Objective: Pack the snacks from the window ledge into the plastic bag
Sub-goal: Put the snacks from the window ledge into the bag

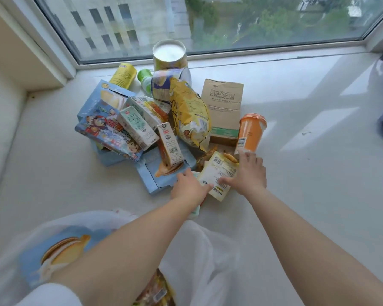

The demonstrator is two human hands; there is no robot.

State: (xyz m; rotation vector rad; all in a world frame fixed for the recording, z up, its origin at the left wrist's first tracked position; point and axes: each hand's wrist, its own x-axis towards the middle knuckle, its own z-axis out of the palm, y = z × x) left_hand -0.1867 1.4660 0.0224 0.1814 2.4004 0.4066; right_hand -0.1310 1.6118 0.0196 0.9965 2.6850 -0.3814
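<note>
Two bare hands reach onto the ledge [296, 173], where the snacks lie in a loose pile near the window. At far left of the pile a blue box [102, 102] is propped up, with a cartoon-printed pack [106, 133] leaning against it; behind them lies a yellow can [123, 75]. Two milk cartons [137, 127] stand tilted in the middle, with a large yellow chip bag [189, 113] beside them. Left hand [187, 187] rests on a pale yellow packet [218, 173], thumb pinching its near edge. Right hand [247, 173] lies on the same packet's right side, fingers spread and curled over it. Behind, a brown paper bag [223, 107] stands upright; an orange cup [251, 132] stands just beyond the right fingertips. Nearest the camera, beneath both forearms, the plastic bag [210, 250] gapes, already holding a blue box and a further packet.
</note>
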